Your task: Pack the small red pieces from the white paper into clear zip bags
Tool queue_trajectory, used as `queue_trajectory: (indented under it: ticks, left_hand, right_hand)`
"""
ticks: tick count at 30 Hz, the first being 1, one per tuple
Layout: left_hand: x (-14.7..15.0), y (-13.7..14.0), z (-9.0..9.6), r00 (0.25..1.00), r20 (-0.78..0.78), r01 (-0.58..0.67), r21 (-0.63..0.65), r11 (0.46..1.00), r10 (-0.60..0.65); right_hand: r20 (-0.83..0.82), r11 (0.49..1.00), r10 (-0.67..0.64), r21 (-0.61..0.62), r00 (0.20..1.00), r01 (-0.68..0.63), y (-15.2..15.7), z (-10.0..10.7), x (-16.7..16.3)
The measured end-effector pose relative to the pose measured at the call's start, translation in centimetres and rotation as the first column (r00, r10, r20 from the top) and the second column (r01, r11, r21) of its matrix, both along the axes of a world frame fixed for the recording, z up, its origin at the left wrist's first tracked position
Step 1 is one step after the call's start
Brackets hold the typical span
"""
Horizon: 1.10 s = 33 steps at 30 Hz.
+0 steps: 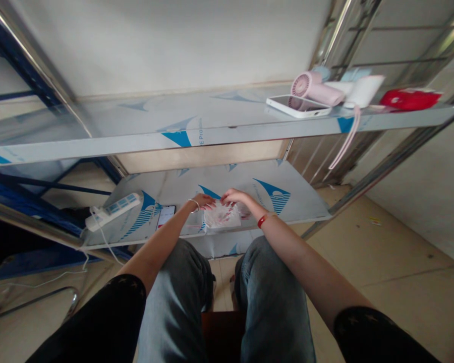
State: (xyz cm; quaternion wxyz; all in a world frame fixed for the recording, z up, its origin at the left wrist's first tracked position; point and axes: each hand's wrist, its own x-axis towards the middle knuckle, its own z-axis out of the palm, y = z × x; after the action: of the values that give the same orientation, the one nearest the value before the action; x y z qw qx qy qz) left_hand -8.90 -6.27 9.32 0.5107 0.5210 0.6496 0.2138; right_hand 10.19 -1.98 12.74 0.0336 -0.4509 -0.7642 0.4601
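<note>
From where I stand, the fingers are the hardest part to make out. The left hand, with a thin silver bangle on its wrist, curves over the far left corner of a crumpled white packet with red marks. The right hand, above a red bracelet, bends down at the packet's far edge, its fingertips blurred against it. Both hands are near each other with fingers curled; I cannot tell whether either one pinches the packet. The red marks are too small to read, and a clear, shiny patch beside the packet's right side is indistinct.

The packet lies near the front edge of a low metal shelf printed with blue shapes. To its left are a phone with a lit screen, partly behind the left forearm, and a white power strip.

On the metal upper shelf rest a white-edged flat device, a pale pink handheld fan and a red pouch. Beyond stands a pale wall; beige tiled floor spreads to the right.
</note>
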Motion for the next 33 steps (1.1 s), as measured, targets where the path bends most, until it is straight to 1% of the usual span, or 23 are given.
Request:
queue_trajectory:
  ticks: [2, 5, 17, 22, 28, 33]
  left_hand:
    - [-0.16, 0.19, 0.01, 0.999, -0.011, -0.041, 0.047, 0.998, 0.041]
    - [-0.22, 0.45, -0.17, 0.996, -0.032, -0.081, 0.080, 0.994, 0.084]
    - [-0.47, 0.96, -0.47, 0.973, -0.114, -0.186, 0.120, 0.975, 0.199]
    - [-0.49, 0.86, -0.43, 0.971, -0.128, -0.188, 0.121, 0.975, 0.203]
    - [-0.50, 0.78, -0.39, 0.975, -0.144, -0.160, 0.092, 0.983, 0.172]
    - [-0.52, 0.88, -0.61, 0.978, -0.145, -0.140, 0.091, 0.986, 0.152]
  right_hand:
    - [0.018, 1.000, -0.014, -0.022, 1.000, 0.014, 0.05, -0.08, 0.02]
    - [0.039, 0.998, -0.030, -0.049, 0.999, 0.032, 0.02, -0.11, 0.09]
    - [0.069, 0.994, -0.062, -0.084, 0.996, 0.068, -0.02, 0.01, 0.55]
    - [0.078, 0.994, -0.063, -0.083, 0.995, 0.070, -0.01, 0.12, 0.69]
    - [0.085, 0.995, -0.069, -0.062, 0.994, 0.074, -0.09, 0.42, 0.55]
    - [0.067, 0.996, -0.085, -0.033, 0.994, 0.087, -0.17, 0.67, 0.51]
